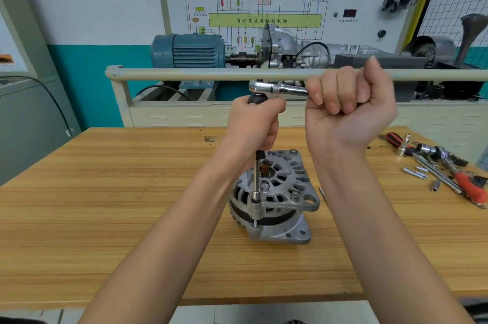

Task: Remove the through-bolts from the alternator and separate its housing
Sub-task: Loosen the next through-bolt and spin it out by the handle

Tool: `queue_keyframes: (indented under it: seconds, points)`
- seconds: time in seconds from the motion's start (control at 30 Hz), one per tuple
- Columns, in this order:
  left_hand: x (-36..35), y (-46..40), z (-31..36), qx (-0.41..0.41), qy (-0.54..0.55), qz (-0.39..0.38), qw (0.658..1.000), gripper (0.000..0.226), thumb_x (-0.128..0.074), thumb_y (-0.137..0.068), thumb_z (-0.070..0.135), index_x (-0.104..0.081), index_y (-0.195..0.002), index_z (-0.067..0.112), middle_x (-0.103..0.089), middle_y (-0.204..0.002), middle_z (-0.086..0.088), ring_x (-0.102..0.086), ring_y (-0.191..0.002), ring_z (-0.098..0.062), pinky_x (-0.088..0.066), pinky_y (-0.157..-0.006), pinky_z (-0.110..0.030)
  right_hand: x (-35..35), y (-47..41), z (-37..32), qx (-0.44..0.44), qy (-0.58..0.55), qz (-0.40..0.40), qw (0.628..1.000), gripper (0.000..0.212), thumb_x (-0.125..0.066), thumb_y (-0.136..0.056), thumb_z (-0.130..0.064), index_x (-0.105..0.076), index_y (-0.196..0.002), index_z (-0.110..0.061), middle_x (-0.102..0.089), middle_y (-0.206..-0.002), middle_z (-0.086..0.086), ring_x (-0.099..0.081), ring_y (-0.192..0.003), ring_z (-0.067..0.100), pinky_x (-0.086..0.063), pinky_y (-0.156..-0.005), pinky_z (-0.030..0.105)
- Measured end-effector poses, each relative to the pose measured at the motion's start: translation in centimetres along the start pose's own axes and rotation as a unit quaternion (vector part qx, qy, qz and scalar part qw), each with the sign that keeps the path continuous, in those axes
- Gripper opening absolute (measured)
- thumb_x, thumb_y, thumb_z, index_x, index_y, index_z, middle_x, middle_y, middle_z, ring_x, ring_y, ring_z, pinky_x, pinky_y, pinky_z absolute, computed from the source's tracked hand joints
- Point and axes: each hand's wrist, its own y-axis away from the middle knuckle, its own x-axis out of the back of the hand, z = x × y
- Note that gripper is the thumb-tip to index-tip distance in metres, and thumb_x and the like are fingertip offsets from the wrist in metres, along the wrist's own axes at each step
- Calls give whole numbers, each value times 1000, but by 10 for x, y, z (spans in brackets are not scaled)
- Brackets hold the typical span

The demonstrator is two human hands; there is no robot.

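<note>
Up front, a wooden bench (105, 191) is filling the near half of the view, and a training rig with a blue motor (188, 50) and a wiring board (264, 1) is standing behind it at the far side. Near the bench's middle, the alternator (274, 197) is sitting on end, its vented housing facing up and its mounting ears pointing right. A long extension (256, 181) is standing upright on a through-bolt (255, 222) at the alternator's near-left edge. The left hand (254, 123) is curling round the black grip at the extension's top, steadying it. The right hand (348, 112) is making a fist round the handle of a chrome ratchet (277, 87), which is lying level across the top of the extension. At the far right of the bench, loose tools (433, 162) are lying in a scatter, with a few small sockets (416, 173) beside them.
</note>
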Motion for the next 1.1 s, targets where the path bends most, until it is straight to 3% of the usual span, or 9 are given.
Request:
queue_keyframes:
  seconds: [0.13, 0.2, 0.37, 0.5, 0.63, 0.8, 0.9, 1.1]
  points:
    - [-5, 3, -2, -23, -17, 49, 998, 48, -52, -86, -1, -31, -49, 20, -26, -37, 8, -18, -32, -10, -18, -39, -14, -9, 19, 8, 121, 60, -89, 987, 46, -38, -87, -3, -31, -45, -20, -29, -35, -4, -25, -33, 9, -27, -45, 24]
    - [-5, 5, -2, -33, -23, 56, 998, 44, -53, -86, -1, -32, -53, 18, -26, -38, 7, -19, -32, -10, -18, -39, -14, -12, 21, 8, 127, 61, -96, 985, 46, -37, -87, -3, -29, -45, -20, -29, -35, -4, -23, -33, 8, -25, -45, 23]
    - [4, 4, 0, -14, 2, -1, 1000, 52, -54, -87, -2, -31, -47, 23, -24, -40, 7, -16, -33, -10, -17, -38, -15, -12, 7, 2, 13, 33, -25, 999, 53, -36, -86, -12, -33, -34, -19, -23, -32, -6, -9, -37, 14, -20, -43, 21]
    - [14, 0, 2, 4, 25, -70, 997, 47, -53, -88, -1, -31, -51, 18, -24, -40, 5, -18, -32, -9, -19, -36, -15, -7, -8, 4, -41, 14, 2, 999, 57, -35, -91, -12, -32, -35, -19, -23, -32, -6, -17, -32, 10, -22, -41, 20]
    - [19, -2, 4, 4, 31, -140, 990, 42, -60, -80, 8, -41, -44, 18, -31, -38, 2, -26, -30, -11, -23, -36, -17, 6, -22, 2, -106, -71, 26, 991, 47, -42, -82, -12, -33, -36, -17, -23, -32, -5, -21, -29, 10, -22, -38, 19]
    - [12, -6, 7, 58, 51, -212, 974, 42, -57, -80, 11, -37, -43, 19, -28, -35, 5, -23, -27, -7, -20, -33, -14, 25, -35, 1, -166, -171, 74, 968, 46, -42, -81, -10, -31, -37, -14, -24, -30, -3, -24, -25, 13, -24, -35, 20]
    - [6, -8, 4, 66, 10, -176, 982, 57, -54, -91, 7, -30, -42, 23, -23, -36, 7, -17, -28, -6, -16, -35, -12, 31, -39, 0, -172, -198, 106, 959, 47, -42, -82, -10, -29, -37, -14, -23, -31, -3, -23, -25, 13, -23, -35, 21]
    - [4, -2, 0, 10, 7, -89, 996, 59, -49, -91, 0, -28, -42, 25, -22, -38, 6, -14, -30, -9, -16, -38, -11, 21, -33, 0, -152, -153, 90, 972, 46, -42, -81, -10, -31, -36, -16, -23, -31, -4, -22, -26, 11, -24, -33, 21]
